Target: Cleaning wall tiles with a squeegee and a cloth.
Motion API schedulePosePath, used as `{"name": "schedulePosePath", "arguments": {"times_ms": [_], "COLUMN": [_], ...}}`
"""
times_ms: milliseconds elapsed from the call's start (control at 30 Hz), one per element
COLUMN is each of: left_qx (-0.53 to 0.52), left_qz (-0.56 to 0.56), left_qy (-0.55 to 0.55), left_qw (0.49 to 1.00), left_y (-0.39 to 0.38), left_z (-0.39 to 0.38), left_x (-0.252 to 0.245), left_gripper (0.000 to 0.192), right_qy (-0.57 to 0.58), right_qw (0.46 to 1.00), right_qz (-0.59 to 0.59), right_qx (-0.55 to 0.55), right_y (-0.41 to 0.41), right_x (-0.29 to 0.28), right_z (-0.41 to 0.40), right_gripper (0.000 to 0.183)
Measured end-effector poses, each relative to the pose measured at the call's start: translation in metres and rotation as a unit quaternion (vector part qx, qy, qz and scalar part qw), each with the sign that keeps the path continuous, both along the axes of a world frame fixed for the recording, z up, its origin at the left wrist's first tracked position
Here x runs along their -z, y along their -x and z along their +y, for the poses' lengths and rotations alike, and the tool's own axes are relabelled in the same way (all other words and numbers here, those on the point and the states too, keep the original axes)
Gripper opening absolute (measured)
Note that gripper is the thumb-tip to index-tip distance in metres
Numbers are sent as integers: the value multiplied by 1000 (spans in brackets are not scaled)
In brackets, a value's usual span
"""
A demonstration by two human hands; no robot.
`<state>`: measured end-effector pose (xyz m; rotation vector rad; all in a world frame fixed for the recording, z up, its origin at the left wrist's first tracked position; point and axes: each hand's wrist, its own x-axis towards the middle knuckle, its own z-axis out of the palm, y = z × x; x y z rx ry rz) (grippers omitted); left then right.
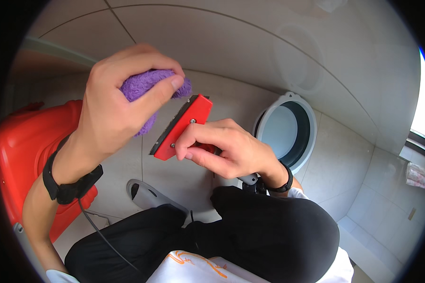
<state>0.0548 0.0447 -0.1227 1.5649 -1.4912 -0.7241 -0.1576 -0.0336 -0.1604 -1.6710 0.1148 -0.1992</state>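
A bunched purple cloth (143, 84) is gripped in my left hand (117, 88), its folds showing between thumb and fingers. My right hand (230, 148) holds a red scraper (187, 125) whose head is fastened with screws and carries a dark edge along its upper left side. That edge faces the cloth, with a small gap between the two. The scraper's handle is mostly hidden inside my right hand. Both hands are raised above my knees.
A grey-rimmed basin (283, 131) holding water leans close to the tiled wall (233, 39) at right. Red moulded plastic (39, 131) stands at left. A grey slipper (148, 194) is on the tiled floor, and a cable (99, 230) hangs from my left wrist band.
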Motion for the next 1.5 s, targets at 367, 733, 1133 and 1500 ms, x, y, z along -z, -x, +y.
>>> {"name": "schedulePosePath", "arguments": {"times_ms": [367,733,1133,1500], "left_qx": [-146,-1,-85,-82], "left_qz": [135,141,341,315], "left_qy": [-171,-423,-447,-409], "left_qw": [965,895,822,852], "left_y": [-30,-21,-18,-29], "left_z": [16,31,39,37], "left_x": [81,130,192,213], "left_gripper": [23,44,47,35], "right_qy": [-118,-154,-266,-246], "right_qw": [970,962,921,923], "right_qz": [139,151,221,205], "right_qx": [162,168,179,213], "right_y": [-7,-47,-86,-105], "right_x": [81,154,199,208], "right_z": [-24,-27,-24,-26], "right_gripper": [25,24,24,26]}}
